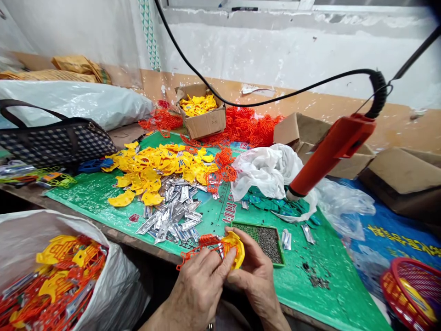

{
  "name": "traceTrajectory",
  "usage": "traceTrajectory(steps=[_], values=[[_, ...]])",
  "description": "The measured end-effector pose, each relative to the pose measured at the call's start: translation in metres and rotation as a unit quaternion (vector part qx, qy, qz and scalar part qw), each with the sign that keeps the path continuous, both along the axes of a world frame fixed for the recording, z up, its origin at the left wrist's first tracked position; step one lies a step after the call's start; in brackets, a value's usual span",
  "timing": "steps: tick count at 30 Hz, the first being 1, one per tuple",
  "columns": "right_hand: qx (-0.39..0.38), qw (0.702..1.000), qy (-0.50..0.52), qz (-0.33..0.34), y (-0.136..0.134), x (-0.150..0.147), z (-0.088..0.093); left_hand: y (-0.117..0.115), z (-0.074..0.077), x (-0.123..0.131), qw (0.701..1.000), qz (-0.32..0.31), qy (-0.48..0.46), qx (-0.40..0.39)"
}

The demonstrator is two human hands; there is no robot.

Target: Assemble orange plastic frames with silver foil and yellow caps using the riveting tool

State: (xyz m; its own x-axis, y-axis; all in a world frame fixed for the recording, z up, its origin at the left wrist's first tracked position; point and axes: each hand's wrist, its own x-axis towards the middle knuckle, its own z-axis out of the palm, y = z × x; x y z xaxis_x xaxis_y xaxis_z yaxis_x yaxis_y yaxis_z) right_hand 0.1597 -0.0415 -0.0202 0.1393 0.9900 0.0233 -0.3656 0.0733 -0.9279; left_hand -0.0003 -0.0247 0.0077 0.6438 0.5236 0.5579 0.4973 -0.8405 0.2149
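My left hand [200, 285] and my right hand [257, 271] meet at the table's front edge. Together they grip a yellow plastic piece [236, 246] joined to an orange lattice piece [198, 248]. My left fingers pinch the orange lattice against the yellow piece; my right fingers curl round the yellow piece's far side. Just beyond lies a green tray of small dark screws [268, 239]. A pile of yellow plastic pieces [151, 168] and a heap of silver metal strips [172, 216] lie on the green mat [310, 276].
An orange electric screwdriver [330, 151] hangs on a cable above the mat. A white bag of finished pieces [58, 276] stands at lower left. Cardboard boxes [203, 115], orange lattice heaps [248, 124], a checked handbag [51, 140], white plastic bags [268, 170] and a red basket [413, 289] surround the mat.
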Motion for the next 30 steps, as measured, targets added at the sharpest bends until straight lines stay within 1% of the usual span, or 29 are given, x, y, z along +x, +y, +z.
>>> traceTrajectory(steps=[4, 6, 9, 10, 11, 12, 13, 14, 15, 16, 17, 18, 19, 20, 21, 23, 25, 27, 28, 30], values=[[-0.002, 1.000, -0.003, 0.012, 0.000, -0.003, -0.002, 0.000, 0.001, 0.000, 1.000, -0.007, -0.016, -0.023], [0.003, 1.000, -0.025, 0.005, 0.001, -0.007, 0.000, -0.001, 0.001, 0.001, 0.998, -0.009, -0.046, -0.046], [0.022, 0.992, -0.126, -0.011, 0.007, -0.013, 0.010, -0.002, 0.004, 0.000, 0.988, -0.003, -0.121, -0.097], [0.030, 0.986, -0.165, -0.002, 0.009, -0.013, 0.015, -0.001, 0.005, -0.001, 0.980, 0.001, -0.150, -0.132], [0.037, 0.980, -0.196, 0.021, 0.012, -0.013, 0.021, -0.001, 0.008, -0.003, 0.966, 0.004, -0.179, -0.186], [0.039, 0.974, -0.218, 0.056, 0.015, -0.011, 0.025, -0.001, 0.010, -0.005, 0.943, 0.008, -0.209, -0.259], [0.036, 0.968, -0.231, 0.095, 0.017, -0.010, 0.030, 0.000, 0.013, -0.007, 0.906, 0.013, -0.240, -0.348], [0.028, 0.961, -0.239, 0.134, 0.019, -0.007, 0.032, 0.000, 0.015, -0.010, 0.852, 0.017, -0.275, -0.445], [0.020, 0.955, -0.248, 0.162, 0.021, -0.005, 0.034, 0.001, 0.016, -0.012, 0.782, 0.019, -0.311, -0.540], [0.014, 0.949, -0.257, 0.180, 0.023, -0.004, 0.034, 0.002, 0.017, -0.014, 0.700, 0.019, -0.350, -0.622], [0.011, 0.945, -0.269, 0.187, 0.024, -0.003, 0.033, 0.003, 0.016, -0.016, 0.619, 0.019, -0.390, -0.681], [0.012, 0.941, -0.280, 0.189, 0.024, -0.002, 0.031, 0.004, 0.015, -0.017, 0.547, 0.019, -0.426, -0.720], [0.016, 0.937, -0.291, 0.192, 0.025, -0.002, 0.030, 0.005, 0.013, -0.017, 0.493, 0.022, -0.455, -0.741], [0.019, 0.934, -0.299, 0.195, 0.025, -0.003, 0.028, 0.006, 0.010, -0.016, 0.454, 0.027, -0.478, -0.751], [0.021, 0.931, -0.307, 0.196, 0.025, -0.003, 0.026, 0.007, 0.008, -0.016, 0.428, 0.034, -0.493, -0.756], [0.027, 0.925, -0.323, 0.196, 0.024, -0.003, 0.024, 0.010, 0.003, -0.014, 0.394, 0.049, -0.508, -0.765], [0.030, 0.923, -0.336, 0.184, 0.021, -0.002, 0.023, 0.012, 0.000, -0.013, 0.378, 0.053, -0.500, -0.777], [0.027, 0.924, -0.342, 0.170, 0.018, -0.001, 0.021, 0.015, -0.001, -0.014, 0.384, 0.050, -0.489, -0.782], [0.025, 0.925, -0.343, 0.161, 0.016, 0.000, 0.020, 0.017, -0.002, -0.016, 0.396, 0.047, -0.484, -0.779], [0.019, 0.928, -0.342, 0.147, 0.012, 0.001, 0.017, 0.020, -0.002, -0.019, 0.432, 0.036, -0.461, -0.775]])
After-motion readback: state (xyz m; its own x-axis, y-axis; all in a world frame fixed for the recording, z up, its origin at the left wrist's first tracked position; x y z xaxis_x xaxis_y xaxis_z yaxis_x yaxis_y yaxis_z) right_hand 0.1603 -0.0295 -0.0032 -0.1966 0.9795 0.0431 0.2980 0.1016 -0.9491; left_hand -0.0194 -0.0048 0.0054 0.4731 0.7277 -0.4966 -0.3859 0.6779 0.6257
